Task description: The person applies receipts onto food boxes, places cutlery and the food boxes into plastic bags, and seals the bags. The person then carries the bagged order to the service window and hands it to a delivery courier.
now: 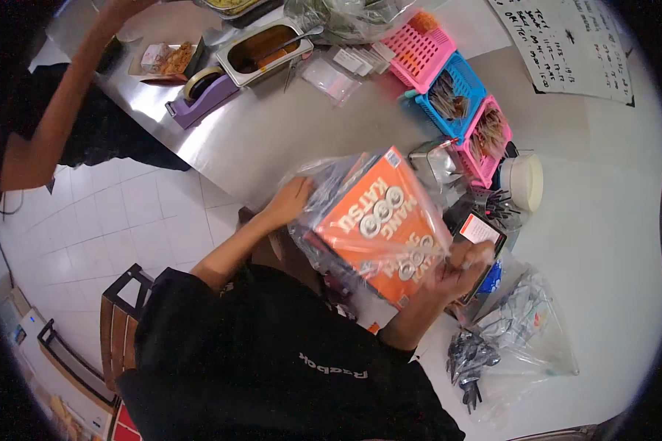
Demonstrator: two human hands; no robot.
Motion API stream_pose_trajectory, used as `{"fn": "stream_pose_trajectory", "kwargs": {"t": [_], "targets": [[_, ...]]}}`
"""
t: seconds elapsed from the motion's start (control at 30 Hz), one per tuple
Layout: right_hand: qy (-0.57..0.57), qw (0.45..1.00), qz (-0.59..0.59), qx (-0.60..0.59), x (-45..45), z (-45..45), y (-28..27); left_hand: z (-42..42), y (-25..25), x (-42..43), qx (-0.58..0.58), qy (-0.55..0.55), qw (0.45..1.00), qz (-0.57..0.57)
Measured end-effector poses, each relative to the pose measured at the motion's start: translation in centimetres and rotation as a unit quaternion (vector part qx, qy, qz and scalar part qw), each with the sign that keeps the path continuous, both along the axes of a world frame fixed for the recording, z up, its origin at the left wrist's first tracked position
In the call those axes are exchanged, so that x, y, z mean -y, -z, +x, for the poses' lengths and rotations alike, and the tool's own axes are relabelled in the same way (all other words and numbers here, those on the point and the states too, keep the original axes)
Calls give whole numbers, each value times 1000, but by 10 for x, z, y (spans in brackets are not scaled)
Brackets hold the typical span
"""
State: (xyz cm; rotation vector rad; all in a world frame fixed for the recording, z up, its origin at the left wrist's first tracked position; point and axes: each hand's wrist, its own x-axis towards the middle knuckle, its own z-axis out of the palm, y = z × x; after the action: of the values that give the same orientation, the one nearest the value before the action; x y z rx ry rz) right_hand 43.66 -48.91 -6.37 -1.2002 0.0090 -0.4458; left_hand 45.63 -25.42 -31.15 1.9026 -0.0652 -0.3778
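Observation:
A clear plastic bag of flat orange printed cardboard packaging is held up at the front edge of the steel table. The lettering on the packaging appears upside down to me. At the bag's left side, my left hand is closed on the plastic, its fingertips partly hidden behind the film. My right hand grips the bag at its lower right corner, fingers curled in. Just past that hand lies a dark phone-like device with a lit screen.
Pink and blue baskets with small packets line the wall side. A purple tape dispenser, a steel sauce pan and a box of fried food stand far left. Another person's arm reaches in there. Bagged black cutlery lies right.

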Motion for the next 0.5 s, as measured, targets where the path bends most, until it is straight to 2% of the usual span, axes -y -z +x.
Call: {"fn": "stream_pose_trajectory", "kwargs": {"t": [0.07, 0.1, 0.17, 0.27, 0.37, 0.47, 0.5], "targets": [[-56, 997, -37, 26, 0, 16, -2, -22, -15, -33, -12, 103, 992, 72], [-75, 994, -70, 42, -1, 25, -4, -28, -29, -41, 65, 187, 966, 167], [-69, 996, -62, 1, -3, 35, -8, -37, -63, -51, 212, 337, 853, 336], [-84, 995, -54, -25, -9, 46, -12, -46, -42, -36, 262, 482, 789, 276], [-126, 991, -31, -25, -10, 52, -8, -61, -35, -12, 384, 418, 794, 218], [-114, 993, 3, -23, -17, 50, -6, -78, -45, 21, 383, 405, 777, 293], [-136, 990, 30, -9, -15, 50, -3, -75, -54, 39, 230, 450, 816, 282]]}}
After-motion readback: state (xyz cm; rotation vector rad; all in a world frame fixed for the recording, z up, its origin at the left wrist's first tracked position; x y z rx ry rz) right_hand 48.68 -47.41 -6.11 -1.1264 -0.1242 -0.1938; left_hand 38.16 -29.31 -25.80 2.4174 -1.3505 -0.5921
